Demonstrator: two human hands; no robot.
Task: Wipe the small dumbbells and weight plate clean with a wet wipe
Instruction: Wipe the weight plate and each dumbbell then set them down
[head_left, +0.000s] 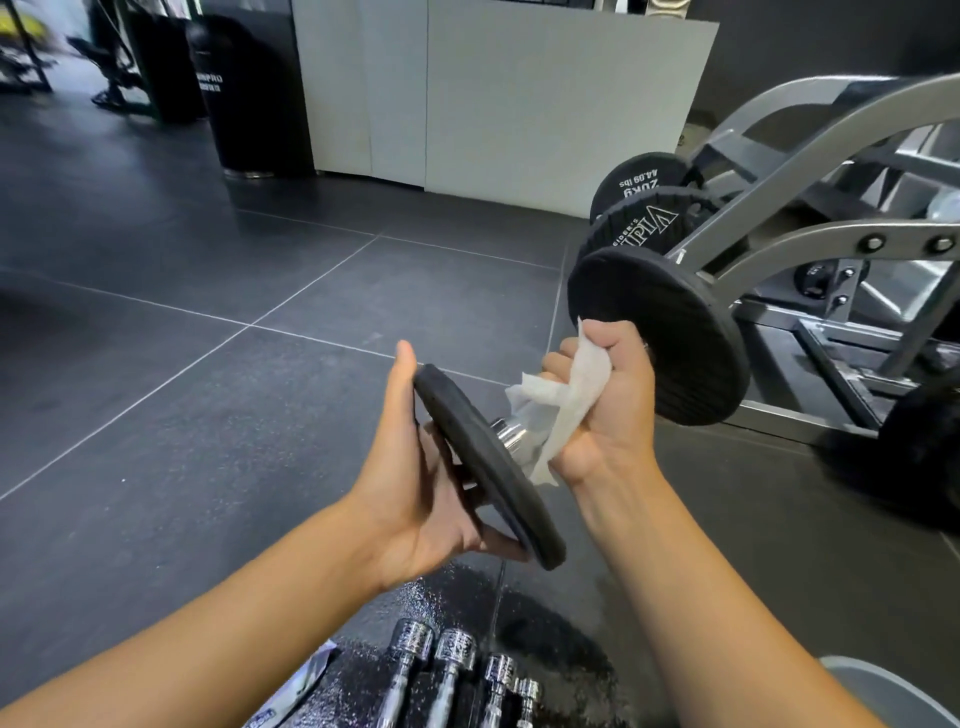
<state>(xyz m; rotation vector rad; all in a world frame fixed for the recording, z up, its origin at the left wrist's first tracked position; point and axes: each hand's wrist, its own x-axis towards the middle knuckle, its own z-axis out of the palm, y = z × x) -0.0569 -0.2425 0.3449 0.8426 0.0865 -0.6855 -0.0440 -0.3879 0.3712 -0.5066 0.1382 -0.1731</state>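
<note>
I judge I'm midway: the dumbbell (493, 478) is raised before me, my left hand (415, 499) gripping its near plate and my right hand (608, 400) curled round its handle through the wet wipe (566, 395). Below the dumbbell, chrome bars (452, 654) lie on the floor; whether they are wiped, I cannot tell.

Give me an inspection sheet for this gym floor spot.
Surface: dark tiled floor, wet patch nearest the camera.
Job's things: black disc on a chrome bar; white wipe; four small chrome dumbbells on the floor.
Clutter: blue-white packet at the bottom edge.
Hands: left hand grips the disc; right hand holds the wipe round the bar.
Cables: nothing seen.
Surroundings: grey machine with black plates; white panel.
</note>
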